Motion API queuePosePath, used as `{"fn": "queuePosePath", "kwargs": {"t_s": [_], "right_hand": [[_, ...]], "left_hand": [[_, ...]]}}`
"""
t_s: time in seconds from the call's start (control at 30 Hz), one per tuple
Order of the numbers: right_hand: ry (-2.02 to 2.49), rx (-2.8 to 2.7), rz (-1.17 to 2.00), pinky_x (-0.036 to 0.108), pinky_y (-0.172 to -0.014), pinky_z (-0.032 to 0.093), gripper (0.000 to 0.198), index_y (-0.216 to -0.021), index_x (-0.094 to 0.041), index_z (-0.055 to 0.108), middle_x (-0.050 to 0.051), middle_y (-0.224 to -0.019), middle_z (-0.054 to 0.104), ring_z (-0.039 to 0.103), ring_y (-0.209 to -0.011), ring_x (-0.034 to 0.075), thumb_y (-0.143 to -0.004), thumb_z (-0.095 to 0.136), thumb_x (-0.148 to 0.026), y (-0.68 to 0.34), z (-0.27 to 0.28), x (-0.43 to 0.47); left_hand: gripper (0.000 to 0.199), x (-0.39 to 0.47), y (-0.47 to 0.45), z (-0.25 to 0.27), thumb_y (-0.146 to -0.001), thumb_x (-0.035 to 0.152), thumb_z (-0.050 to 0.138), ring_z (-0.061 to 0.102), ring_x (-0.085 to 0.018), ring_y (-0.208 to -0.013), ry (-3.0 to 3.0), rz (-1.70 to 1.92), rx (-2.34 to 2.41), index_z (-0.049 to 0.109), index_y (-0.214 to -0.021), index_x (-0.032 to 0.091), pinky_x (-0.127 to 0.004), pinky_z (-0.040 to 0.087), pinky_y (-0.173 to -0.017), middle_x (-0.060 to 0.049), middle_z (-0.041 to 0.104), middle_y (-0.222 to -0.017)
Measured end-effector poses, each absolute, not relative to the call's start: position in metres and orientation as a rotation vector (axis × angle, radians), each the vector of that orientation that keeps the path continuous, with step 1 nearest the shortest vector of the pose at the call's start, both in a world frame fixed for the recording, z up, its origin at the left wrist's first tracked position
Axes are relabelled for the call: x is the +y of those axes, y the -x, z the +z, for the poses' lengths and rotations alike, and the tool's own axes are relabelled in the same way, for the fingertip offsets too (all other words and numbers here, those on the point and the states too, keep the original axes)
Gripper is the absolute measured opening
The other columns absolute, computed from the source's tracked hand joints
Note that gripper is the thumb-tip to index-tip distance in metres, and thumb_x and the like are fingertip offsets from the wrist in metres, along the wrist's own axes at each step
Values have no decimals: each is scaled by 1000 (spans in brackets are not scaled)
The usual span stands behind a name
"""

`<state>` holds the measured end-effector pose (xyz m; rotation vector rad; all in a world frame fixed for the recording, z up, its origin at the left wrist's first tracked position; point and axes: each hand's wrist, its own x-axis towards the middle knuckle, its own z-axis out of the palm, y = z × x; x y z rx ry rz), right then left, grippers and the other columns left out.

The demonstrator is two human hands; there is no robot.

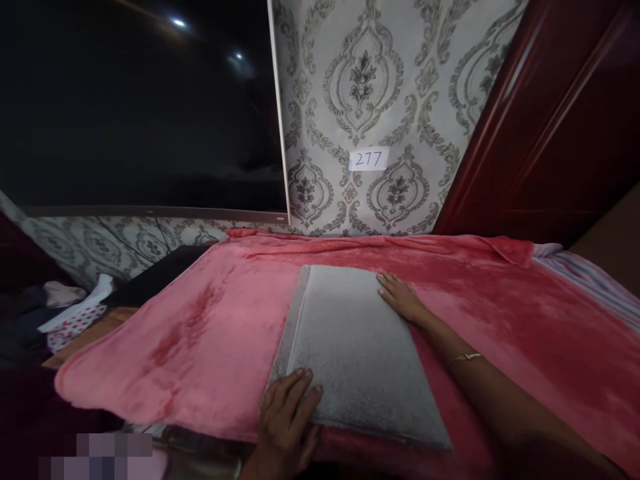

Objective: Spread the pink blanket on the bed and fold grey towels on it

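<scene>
A grey rectangular cloth with a soft, plush-looking surface (pixel 360 360) lies flat, with a seamed band along its left edge. I cannot tell whether it is folded. Under it spreads a pink-red fleece blanket (pixel 210 333). My left hand (pixel 287 413) rests on the near left corner of the grey cloth, fingers apart and nothing gripped. At the far right edge, my right hand (pixel 400 297) lies with its fingers stretched out onto the cloth; a thin bracelet circles that wrist.
A large dark television (pixel 140 113) hangs on the patterned wall (pixel 363 80) at the back left. To the right stands a dark red wooden panel (pixel 540 133). Striped fabric (pixel 590 280) shows beyond the blanket, and a dotted cloth (pixel 75 323) lies at the left.
</scene>
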<state>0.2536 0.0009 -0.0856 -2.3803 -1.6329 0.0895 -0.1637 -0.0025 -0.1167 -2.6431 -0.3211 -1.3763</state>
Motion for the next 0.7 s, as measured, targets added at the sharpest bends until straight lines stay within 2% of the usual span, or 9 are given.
{"fn": "queuePosePath", "kwargs": {"t_s": [0.07, 0.17, 0.23, 0.37, 0.5, 0.7], "right_hand": [[2342, -1682, 36, 66, -118, 23, 62, -158, -25, 41, 9, -166, 22, 17, -153, 36, -102, 32, -52, -238, -74, -4], [2094, -1952, 30, 67, -118, 18, 62, -158, -32, 38, 6, -167, 15, 9, -154, 37, -103, 34, -59, -192, -57, -17], [1867, -2175, 135, 66, -120, 14, 62, -159, -36, 34, 5, -168, 13, 7, -155, 34, -103, 33, -62, -152, -48, -26], [1566, -2457, 354, 59, -124, 6, 59, -160, -38, 31, 1, -167, 19, 8, -155, 26, -105, 28, -61, -98, -41, -28], [1642, -2451, 321, 57, -124, 6, 58, -160, -36, 31, 1, -167, 19, 7, -155, 25, -107, 27, -57, -103, -41, 1], [1783, -2387, 249, 60, -123, 12, 65, -161, -35, 30, 2, -167, 17, 10, -155, 30, -103, 31, -64, -133, -43, 54]], "left_hand": [[37, -2, 163, -116, -86, 13, 53, 60, -27, -122, 2637, -1395, -328, 67, -120, 16, -41, 44, -100, -15, 70, -123], [39, -2, 163, -115, -85, 12, 53, 60, -27, -122, 2647, -1389, -331, 67, -121, 16, -41, 44, -100, -14, 70, -123], [37, -2, 162, -115, -86, 12, 53, 59, -27, -122, 2657, -1383, -323, 67, -120, 15, -41, 43, -101, -15, 70, -123], [36, -3, 162, -113, -87, 13, 52, 59, -27, -123, 2652, -1397, -331, 68, -119, 14, -41, 43, -102, -16, 71, -122], [37, -3, 163, -113, -84, 14, 53, 61, -27, -122, 2650, -1379, -325, 68, -119, 15, -40, 45, -101, -15, 72, -121], [40, -2, 163, -128, -85, 17, 52, 61, -29, -123, 2644, -1415, -367, 68, -121, 16, -43, 46, -99, -15, 72, -122]]}}
